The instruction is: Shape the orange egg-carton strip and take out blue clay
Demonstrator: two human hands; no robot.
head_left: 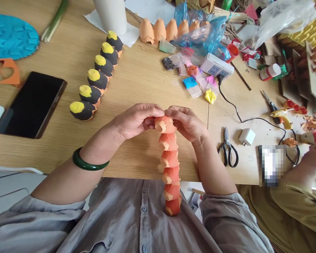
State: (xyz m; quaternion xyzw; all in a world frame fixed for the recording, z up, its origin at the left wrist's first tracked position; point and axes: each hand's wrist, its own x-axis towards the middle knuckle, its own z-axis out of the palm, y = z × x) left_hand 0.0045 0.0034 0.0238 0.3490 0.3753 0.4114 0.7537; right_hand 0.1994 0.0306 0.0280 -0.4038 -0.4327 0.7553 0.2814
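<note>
Between my two hands is a strip of egg-carton cups (170,159), coated in red-orange clay with bare tan patches. It runs from my fingertips toward my chest, past the table's front edge. My left hand (139,121) pinches the far end cup from the left, thumb on top. On the other side my right hand (186,121) pinches the same cup, its thumb tip almost meeting the left one. Left of my hands lies a second egg-carton strip (97,79), its cups black with yellow caps. A green bangle (91,165) circles my left forearm.
Scissors (227,149) and a white charger (247,136) lie right of my arm. Beyond are a power strip (217,66) with its cable, clay packets (210,95) and a bare tan carton strip (160,30). A phone (31,103) lies left. A co-worker's hand (314,158) is at far right.
</note>
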